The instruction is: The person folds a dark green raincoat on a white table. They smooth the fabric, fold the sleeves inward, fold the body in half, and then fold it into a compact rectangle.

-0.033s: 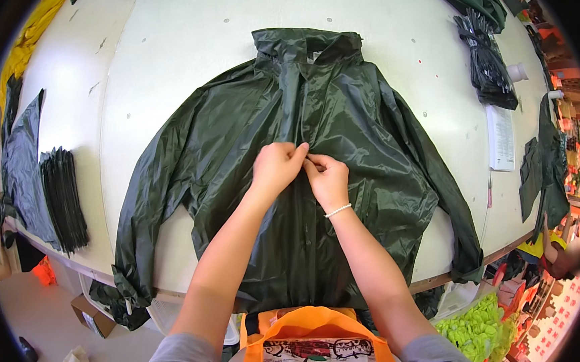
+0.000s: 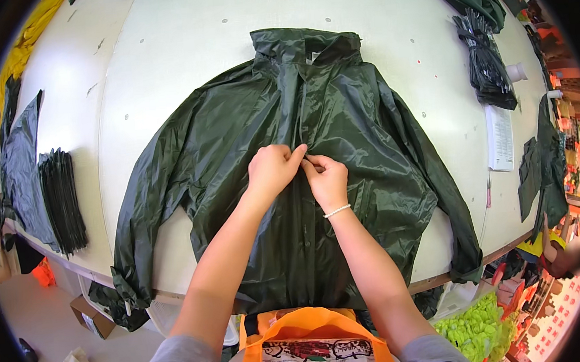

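Observation:
A dark green rain jacket (image 2: pixel 226 128) lies front up on the white table, collar at the far end and sleeves spread to both sides. At mid-chest, my left hand (image 2: pixel 274 170) is closed on the edge of the front placket (image 2: pixel 302 116). Beside it my right hand (image 2: pixel 328 181), with a beaded bracelet at the wrist, pinches the same placket between thumb and forefinger. The fingertips of both hands nearly meet. Whatever small part sits between them is hidden. Below the hands the placket runs down to the hem near my orange-trimmed apron (image 2: pixel 313 317).
On the left stand a stack of folded dark pieces (image 2: pixel 63 200) and a grey-green sheet (image 2: pixel 23 169), with yellow fabric (image 2: pixel 28 38) beyond. A tied black bundle (image 2: pixel 487 66) and a white pad (image 2: pixel 500 138) lie right. Below the table's right edge is lime-green material (image 2: pixel 475 329).

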Demonstrator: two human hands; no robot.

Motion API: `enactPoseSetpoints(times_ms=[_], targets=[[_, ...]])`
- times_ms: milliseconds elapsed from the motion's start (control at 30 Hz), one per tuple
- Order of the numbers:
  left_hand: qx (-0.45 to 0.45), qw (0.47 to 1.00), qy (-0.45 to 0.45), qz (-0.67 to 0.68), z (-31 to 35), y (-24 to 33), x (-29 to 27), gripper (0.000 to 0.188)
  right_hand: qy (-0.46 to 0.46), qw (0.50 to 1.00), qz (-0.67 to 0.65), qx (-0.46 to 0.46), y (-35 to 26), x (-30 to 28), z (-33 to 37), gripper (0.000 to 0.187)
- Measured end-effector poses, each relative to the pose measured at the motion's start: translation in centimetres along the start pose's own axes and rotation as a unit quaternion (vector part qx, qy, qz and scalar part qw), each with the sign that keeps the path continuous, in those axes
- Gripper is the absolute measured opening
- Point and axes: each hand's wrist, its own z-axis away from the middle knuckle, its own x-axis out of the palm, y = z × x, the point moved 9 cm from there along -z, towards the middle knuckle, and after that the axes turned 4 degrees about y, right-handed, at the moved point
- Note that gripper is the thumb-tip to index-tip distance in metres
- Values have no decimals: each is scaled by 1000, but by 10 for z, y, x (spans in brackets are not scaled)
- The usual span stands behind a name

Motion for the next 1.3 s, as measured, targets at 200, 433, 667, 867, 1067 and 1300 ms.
enactPoseSetpoints(times_ms=[200,433,667,867,1067,1300], targets=[[-29,989,-102,105,-4,-21,20,44,0,1000,10,13,18,1,-6,14],[123,980,-73,139,-10,-9,23,31,-11,1000,3,21,15,9,-2,13],[-16,945,-148,291,-3,-19,32,34,-30,998,-64,7,8,18,6,15],[116,990,40,68,-9,16,-6,26,-85,991,54,-83,-10,15,-7,8],[435,877,204,22,-53,149,-24,25,70,903,236,-353,-104,-68,-111,30],[448,848,131,-252,-155,137,55,60,36,831,473,-289,-24,-79,-165,55]])
